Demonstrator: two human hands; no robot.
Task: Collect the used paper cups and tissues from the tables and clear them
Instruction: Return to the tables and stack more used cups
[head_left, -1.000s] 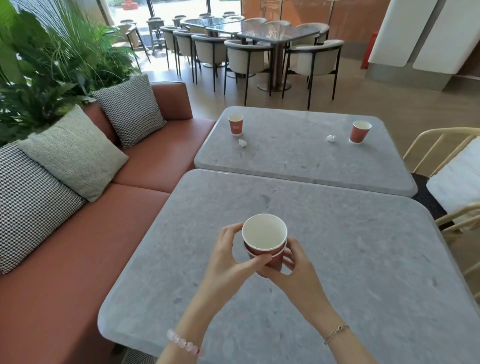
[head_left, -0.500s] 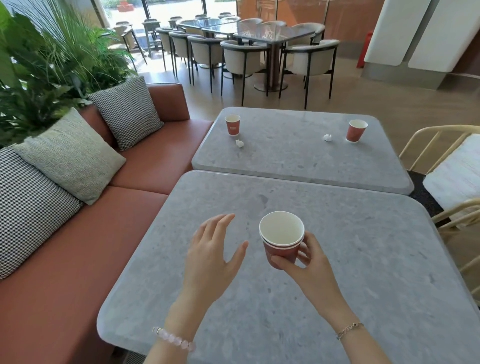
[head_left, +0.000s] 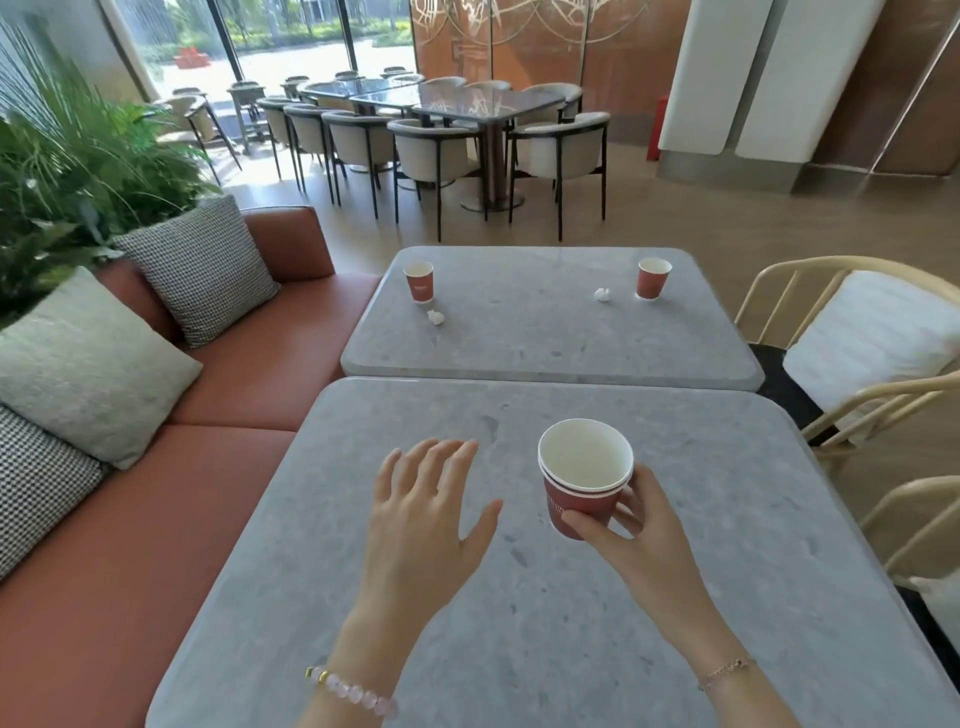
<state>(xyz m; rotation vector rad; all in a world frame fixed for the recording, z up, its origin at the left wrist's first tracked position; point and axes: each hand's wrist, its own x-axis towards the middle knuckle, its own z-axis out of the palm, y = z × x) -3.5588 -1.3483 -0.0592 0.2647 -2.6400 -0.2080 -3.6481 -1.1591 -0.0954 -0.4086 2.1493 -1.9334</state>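
Two grey tables stand end to end, a near table (head_left: 519, 623) and a far table (head_left: 545, 343). On the far one stand two red cups, a left cup (head_left: 418, 281) and a right cup (head_left: 653, 279). One crumpled tissue lies near each, a left tissue (head_left: 435, 317) and a right tissue (head_left: 602, 294). Over the near table the right hand (head_left: 644, 535) grips two nested cups (head_left: 582, 488). The left hand (head_left: 423, 514) hovers beside them, fingers spread, holding nothing.
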